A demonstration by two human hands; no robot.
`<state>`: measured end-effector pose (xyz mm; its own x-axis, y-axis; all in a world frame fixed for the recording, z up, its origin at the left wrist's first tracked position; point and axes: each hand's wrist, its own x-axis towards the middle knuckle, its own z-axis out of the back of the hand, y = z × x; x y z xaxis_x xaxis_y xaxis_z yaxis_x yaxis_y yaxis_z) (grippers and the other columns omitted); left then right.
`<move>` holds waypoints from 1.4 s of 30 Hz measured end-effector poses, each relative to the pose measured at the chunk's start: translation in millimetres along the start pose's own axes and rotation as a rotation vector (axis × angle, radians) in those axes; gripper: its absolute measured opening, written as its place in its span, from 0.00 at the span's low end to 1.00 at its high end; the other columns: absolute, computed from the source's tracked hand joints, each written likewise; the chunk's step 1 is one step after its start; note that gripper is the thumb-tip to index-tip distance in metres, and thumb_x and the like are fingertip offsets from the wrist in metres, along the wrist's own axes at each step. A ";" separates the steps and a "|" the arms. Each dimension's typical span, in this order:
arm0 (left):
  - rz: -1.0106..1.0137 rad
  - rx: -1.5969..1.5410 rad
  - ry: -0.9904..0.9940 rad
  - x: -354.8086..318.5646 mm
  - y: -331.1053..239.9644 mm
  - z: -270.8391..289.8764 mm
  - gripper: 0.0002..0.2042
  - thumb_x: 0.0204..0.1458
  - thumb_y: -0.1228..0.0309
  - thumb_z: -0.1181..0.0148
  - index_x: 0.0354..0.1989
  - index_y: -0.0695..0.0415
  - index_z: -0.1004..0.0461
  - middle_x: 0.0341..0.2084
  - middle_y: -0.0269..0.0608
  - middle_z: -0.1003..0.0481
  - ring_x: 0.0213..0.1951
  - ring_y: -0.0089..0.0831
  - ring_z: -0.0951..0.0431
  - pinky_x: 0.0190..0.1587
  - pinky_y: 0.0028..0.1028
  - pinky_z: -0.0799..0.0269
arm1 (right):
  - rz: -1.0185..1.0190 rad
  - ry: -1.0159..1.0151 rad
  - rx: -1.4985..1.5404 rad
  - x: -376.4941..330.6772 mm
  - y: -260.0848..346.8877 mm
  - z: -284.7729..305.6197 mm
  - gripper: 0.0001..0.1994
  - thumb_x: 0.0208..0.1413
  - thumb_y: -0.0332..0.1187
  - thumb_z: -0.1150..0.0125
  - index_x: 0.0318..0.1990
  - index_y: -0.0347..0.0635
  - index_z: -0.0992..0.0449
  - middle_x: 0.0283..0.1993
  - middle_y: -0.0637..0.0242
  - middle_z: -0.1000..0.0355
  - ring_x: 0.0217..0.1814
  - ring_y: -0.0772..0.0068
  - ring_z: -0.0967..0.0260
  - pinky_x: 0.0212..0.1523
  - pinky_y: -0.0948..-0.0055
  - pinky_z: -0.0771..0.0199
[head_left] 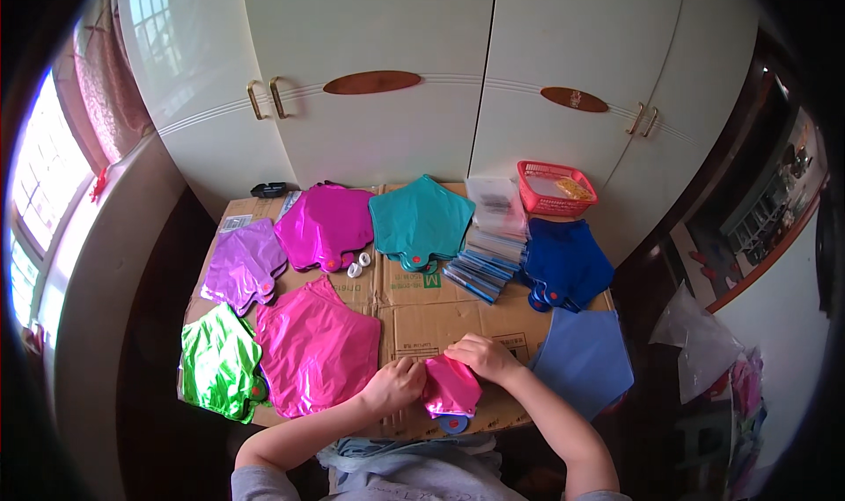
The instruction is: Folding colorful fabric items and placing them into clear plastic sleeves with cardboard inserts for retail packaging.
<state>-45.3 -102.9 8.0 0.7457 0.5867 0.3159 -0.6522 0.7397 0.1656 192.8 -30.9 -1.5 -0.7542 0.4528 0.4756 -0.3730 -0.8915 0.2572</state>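
Observation:
A folded pink foil balloon (451, 388) lies at the near edge of a flattened cardboard sheet (422, 312). My left hand (396, 384) grips its left side and my right hand (480, 357) presses on its top right. A round blue valve tab (453, 424) sticks out at the balloon's bottom. Just left of my left hand lies a stack of flat pink star-shaped balloons (312, 347).
More flat foil balloons lie around: green (216, 360), purple (242, 265), magenta (326, 226), teal (421, 222), dark blue (568, 261), light blue (585, 356). Blue-edged packets (482, 270), a clear box (495, 200) and a red basket (554, 187) stand behind. White wardrobe doors (387, 69) rise beyond.

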 end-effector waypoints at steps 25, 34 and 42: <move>-0.095 0.013 0.033 -16.7 -14.0 34.5 0.22 0.42 0.66 0.46 0.46 0.64 0.25 0.43 0.43 0.24 0.39 0.26 0.25 0.34 0.25 0.29 | 0.022 -0.088 -0.142 -5.7 9.8 -6.0 0.09 0.46 0.27 0.41 0.37 0.41 0.21 0.38 0.68 0.23 0.38 0.72 0.28 0.40 0.75 0.24; -0.055 0.034 0.022 -23.3 -37.6 13.2 0.21 0.50 0.62 0.47 0.45 0.67 0.25 0.44 0.50 0.23 0.47 0.38 0.22 0.43 0.30 0.26 | 0.014 -0.055 -0.143 -4.3 13.9 0.5 0.10 0.47 0.27 0.42 0.38 0.40 0.20 0.40 0.67 0.23 0.40 0.72 0.28 0.40 0.74 0.24; -0.029 0.004 0.006 -28.5 -41.1 13.0 0.23 0.55 0.57 0.47 0.47 0.68 0.26 0.45 0.54 0.24 0.48 0.41 0.23 0.43 0.32 0.26 | 0.075 0.090 -0.127 -7.6 35.7 28.2 0.17 0.54 0.30 0.50 0.52 0.42 0.26 0.55 0.64 0.29 0.58 0.64 0.32 0.60 0.67 0.32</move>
<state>-41.5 -154.3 4.4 0.7647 0.5673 0.3055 -0.6312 0.7548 0.1784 200.4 -65.7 27.9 -0.8254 0.3871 0.4110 -0.3754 -0.9200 0.1127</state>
